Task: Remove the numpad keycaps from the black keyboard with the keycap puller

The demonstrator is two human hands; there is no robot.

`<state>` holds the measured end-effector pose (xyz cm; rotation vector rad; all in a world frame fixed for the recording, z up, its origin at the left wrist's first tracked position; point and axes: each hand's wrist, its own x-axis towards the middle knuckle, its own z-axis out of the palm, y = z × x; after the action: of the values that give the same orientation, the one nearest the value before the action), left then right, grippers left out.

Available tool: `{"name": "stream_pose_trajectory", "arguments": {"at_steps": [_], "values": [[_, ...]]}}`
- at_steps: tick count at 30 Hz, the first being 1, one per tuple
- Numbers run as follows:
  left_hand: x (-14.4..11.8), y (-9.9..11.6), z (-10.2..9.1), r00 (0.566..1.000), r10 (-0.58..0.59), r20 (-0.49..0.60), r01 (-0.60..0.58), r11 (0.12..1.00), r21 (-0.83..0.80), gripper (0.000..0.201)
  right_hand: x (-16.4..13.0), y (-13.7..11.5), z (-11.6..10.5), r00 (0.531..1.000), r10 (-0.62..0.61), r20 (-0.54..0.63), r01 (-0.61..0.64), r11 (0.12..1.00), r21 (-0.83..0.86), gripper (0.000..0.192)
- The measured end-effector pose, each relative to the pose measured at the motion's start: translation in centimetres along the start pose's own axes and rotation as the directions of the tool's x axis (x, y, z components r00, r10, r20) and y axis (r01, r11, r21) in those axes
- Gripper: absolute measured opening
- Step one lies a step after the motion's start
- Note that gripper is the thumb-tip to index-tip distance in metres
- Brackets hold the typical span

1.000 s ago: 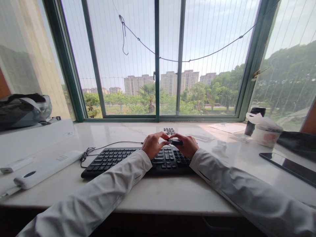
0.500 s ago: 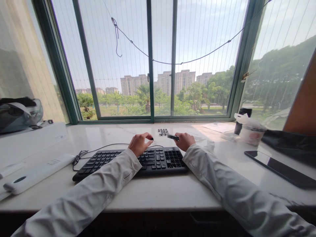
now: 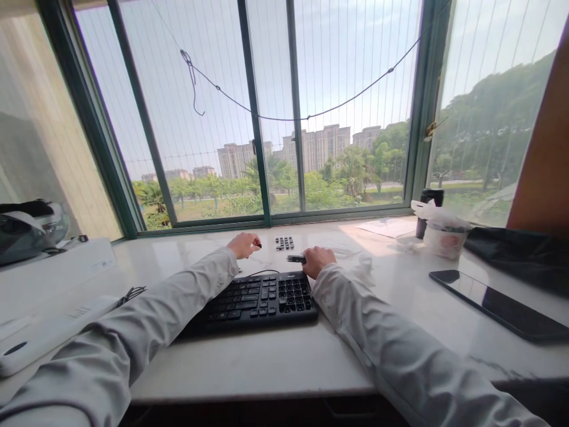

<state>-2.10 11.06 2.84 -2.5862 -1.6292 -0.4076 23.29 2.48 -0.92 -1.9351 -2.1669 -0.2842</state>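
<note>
A black keyboard (image 3: 249, 302) lies on the pale tabletop, and its number pad (image 3: 294, 295) shows several square sockets without caps. Beyond its back edge, several loose black keycaps (image 3: 285, 242) sit in short rows. My left hand (image 3: 243, 245) is raised left of these rows, thumb and fingers pinching a small black keycap (image 3: 258, 245). Over the keyboard's back right corner, my right hand (image 3: 319, 261) is closed around a slim dark tool (image 3: 296, 259) pointing left; its exact kind is too small to make out.
A dark phone (image 3: 493, 299) lies to the right. Behind it stand a bagged tub (image 3: 446, 237), a black bottle (image 3: 431, 198) and a black bag (image 3: 515, 252). At left are a white box (image 3: 84, 261) and a long white device (image 3: 53, 332). The window (image 3: 267, 219) borders the back.
My left hand has moved away from above the keyboard toward the loose keycaps, still pinching the keycap. My right hand keeps the tool, now pointing more level. The view has shifted and tilted slightly.
</note>
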Motion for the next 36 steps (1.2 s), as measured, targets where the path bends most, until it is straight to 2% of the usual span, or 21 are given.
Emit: {"name": "stream_pose_trajectory", "arguments": {"at_steps": [6,9,13,17,23,30,36], "values": [[6.8,0.4,2.2,0.991,-0.107,0.083,0.099,0.991,0.094,0.02,0.0,0.5,0.1,1.0,-0.001,-0.003,0.001,1.0,0.006,0.028],[8.8,0.8,3.7,0.985,-0.129,0.114,0.115,0.985,0.128,0.02,0.0,0.7,0.1,1.0,0.001,-0.012,-0.001,1.0,0.003,0.028],[10.5,0.9,5.6,0.98,-0.125,0.157,0.1,0.982,0.157,0.029,0.0,0.7,0.2,1.0,-0.003,-0.013,0.003,1.0,0.003,0.028],[11.7,0.5,6.8,0.978,-0.119,0.172,0.087,0.979,0.183,0.032,-0.1,0.4,0.1,1.0,-0.015,-0.013,0.015,1.0,0.01,0.027],[12.7,0.0,7.7,0.985,-0.09,0.144,0.058,0.975,0.214,0.032,-0.1,0.1,0.1,0.999,-0.036,-0.008,0.036,0.999,0.02,0.027],[12.9,-0.1,8.4,0.989,-0.087,0.117,0.059,0.972,0.225,0.032,-0.2,0.2,-0.1,0.999,-0.035,0.002,0.035,0.999,0.021,0.029],[12.6,0.3,8.2,0.991,-0.093,0.099,0.069,0.972,0.224,0.032,-0.2,0.2,-0.1,0.999,-0.037,0.015,0.037,0.999,0.023,0.031]]}}
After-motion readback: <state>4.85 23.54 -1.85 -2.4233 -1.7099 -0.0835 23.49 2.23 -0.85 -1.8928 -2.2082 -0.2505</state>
